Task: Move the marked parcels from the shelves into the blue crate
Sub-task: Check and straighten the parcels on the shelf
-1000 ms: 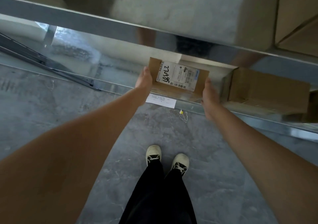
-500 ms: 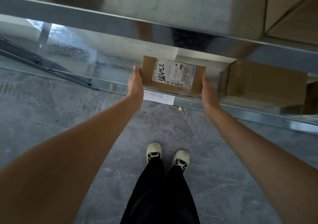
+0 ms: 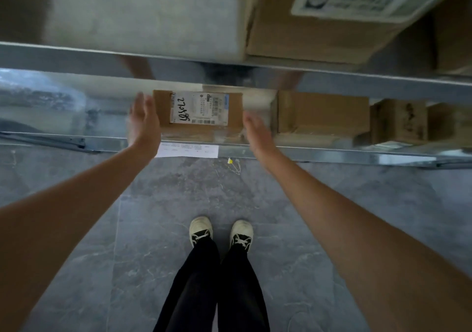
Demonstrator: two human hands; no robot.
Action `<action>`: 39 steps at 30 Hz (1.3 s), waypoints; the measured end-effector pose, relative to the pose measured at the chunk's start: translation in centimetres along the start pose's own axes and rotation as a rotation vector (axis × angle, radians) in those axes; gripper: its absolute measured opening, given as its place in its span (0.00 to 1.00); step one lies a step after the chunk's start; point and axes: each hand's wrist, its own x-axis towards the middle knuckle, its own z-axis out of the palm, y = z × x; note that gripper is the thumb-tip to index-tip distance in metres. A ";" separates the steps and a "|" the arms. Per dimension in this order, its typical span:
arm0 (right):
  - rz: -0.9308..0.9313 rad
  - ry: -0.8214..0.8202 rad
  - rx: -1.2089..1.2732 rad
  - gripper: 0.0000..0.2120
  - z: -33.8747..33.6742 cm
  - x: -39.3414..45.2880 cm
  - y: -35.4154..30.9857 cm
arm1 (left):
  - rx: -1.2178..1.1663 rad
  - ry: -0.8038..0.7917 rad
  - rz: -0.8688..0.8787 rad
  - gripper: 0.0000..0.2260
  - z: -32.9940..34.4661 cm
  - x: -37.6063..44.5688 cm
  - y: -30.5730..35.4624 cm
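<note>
On the lower metal shelf (image 3: 76,117), seen from the head camera looking down, lies a flat cardboard parcel (image 3: 198,109) with a white shipping label (image 3: 200,108) and black handwritten numbers along the label's left end. It sits near the shelf's front edge. Both bare arms reach toward it. The left hand (image 3: 143,122) is just beside the parcel's left end, palm facing inward, its fingers (image 3: 139,103) straight and spread loosely, holding nothing. The right hand (image 3: 258,132) is just beside the parcel's right end, blurred, fingers extended and relaxed, also holding nothing. Whether either hand touches the cardboard cannot be told. To the right on the same shelf sit a plain cardboard box (image 3: 323,113) and a darker, stained box (image 3: 398,122). A white paper tag (image 3: 187,151) hangs on the shelf's front rail below the parcel. On the upper shelf, a larger labelled carton (image 3: 319,25) rests at top right. Below, grey floor tiles (image 3: 153,204), black trousers and pale shoes (image 3: 200,230) show.
</note>
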 end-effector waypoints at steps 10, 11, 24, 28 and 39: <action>-0.106 0.497 -0.088 0.24 -14.5 -3.7 6.8 | 0.026 -0.052 0.294 0.23 9.1 -7.5 7.7; -0.078 0.517 -0.075 0.24 -15.8 -3.7 7.4 | -0.041 -0.067 0.255 0.22 10.2 -8.3 8.5; -0.015 0.405 -0.034 0.13 -26.9 -3.1 13.5 | -0.044 -0.085 -0.145 0.21 21.0 -14.6 10.0; 0.061 0.291 0.028 0.20 -27.6 -0.2 12.9 | 0.025 -0.189 -0.150 0.23 23.3 -13.8 10.8; 0.157 -0.003 0.262 0.31 -26.8 1.2 13.7 | -0.293 -0.219 -0.400 0.16 26.5 -14.0 12.2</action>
